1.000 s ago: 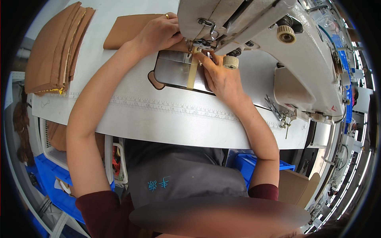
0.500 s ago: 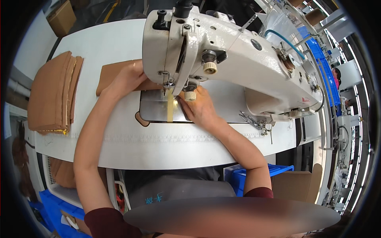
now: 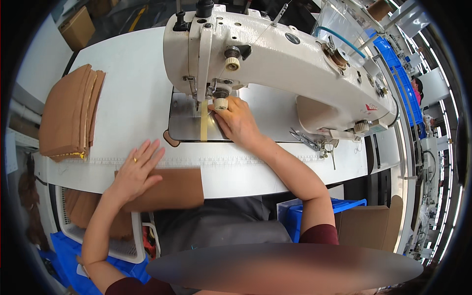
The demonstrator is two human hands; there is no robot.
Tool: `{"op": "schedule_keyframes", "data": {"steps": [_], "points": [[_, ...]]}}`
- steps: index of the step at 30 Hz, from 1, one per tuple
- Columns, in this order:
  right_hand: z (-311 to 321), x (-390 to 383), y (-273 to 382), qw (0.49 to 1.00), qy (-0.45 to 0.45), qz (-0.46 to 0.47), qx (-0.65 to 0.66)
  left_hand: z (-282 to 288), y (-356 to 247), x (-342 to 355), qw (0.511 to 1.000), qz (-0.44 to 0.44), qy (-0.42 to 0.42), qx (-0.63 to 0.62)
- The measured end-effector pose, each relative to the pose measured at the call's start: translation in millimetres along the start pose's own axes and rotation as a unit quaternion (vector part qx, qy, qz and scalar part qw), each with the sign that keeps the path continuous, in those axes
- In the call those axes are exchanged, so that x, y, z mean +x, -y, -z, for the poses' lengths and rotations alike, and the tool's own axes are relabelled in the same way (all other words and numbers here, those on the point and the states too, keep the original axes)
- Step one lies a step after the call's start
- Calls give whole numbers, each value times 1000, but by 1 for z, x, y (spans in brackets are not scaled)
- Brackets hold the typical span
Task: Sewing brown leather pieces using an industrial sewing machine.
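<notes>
At the near edge of the white table, my left hand [image 3: 135, 174] lies with fingers stretched out and spread over a folded brown fabric piece [image 3: 177, 189]. That piece partly hangs over the edge and is blurred. My right hand [image 3: 238, 122] rests on the metal bed plate [image 3: 275, 113] of a white sewing machine [image 3: 265, 54], close to the needle. Its fingers are curled together, their tips partly hidden behind a cream tension knob [image 3: 221, 104]; what they hold, if anything, is hidden. A strip of yellow tape [image 3: 204, 129] runs down the plate beside these fingers.
A stack of folded brown fabric [image 3: 66, 110] stands on the table at the left. Scissors-like metal tools [image 3: 306, 139] lie right of my right hand. A white basket [image 3: 140, 241] with brown fabric sits below the table's left side, a blue bin [image 3: 295, 221] below its right.
My left hand has come from behind the needle toward me, bringing the brown piece to the table's near edge, and its fingers have spread. My right hand stays near the needle.
</notes>
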State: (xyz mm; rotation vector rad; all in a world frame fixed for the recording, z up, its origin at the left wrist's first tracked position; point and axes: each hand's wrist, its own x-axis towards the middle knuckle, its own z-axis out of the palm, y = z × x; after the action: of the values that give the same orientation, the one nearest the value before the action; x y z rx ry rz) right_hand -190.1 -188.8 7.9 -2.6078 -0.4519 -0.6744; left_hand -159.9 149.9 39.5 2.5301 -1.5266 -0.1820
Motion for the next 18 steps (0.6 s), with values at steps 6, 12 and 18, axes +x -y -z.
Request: {"op": "schedule_keyframes", "data": {"steps": [6,12,18], "points": [[14,-4,-1,999,-11,-43,26,-10,49,52,995,77,-58,1],[36,-42,28,993,27,-45,101,3,72,74,992,42,-96,69],[43,-60,62,992,82,-34,85,0,31,81,974,-63,-202,84]]}}
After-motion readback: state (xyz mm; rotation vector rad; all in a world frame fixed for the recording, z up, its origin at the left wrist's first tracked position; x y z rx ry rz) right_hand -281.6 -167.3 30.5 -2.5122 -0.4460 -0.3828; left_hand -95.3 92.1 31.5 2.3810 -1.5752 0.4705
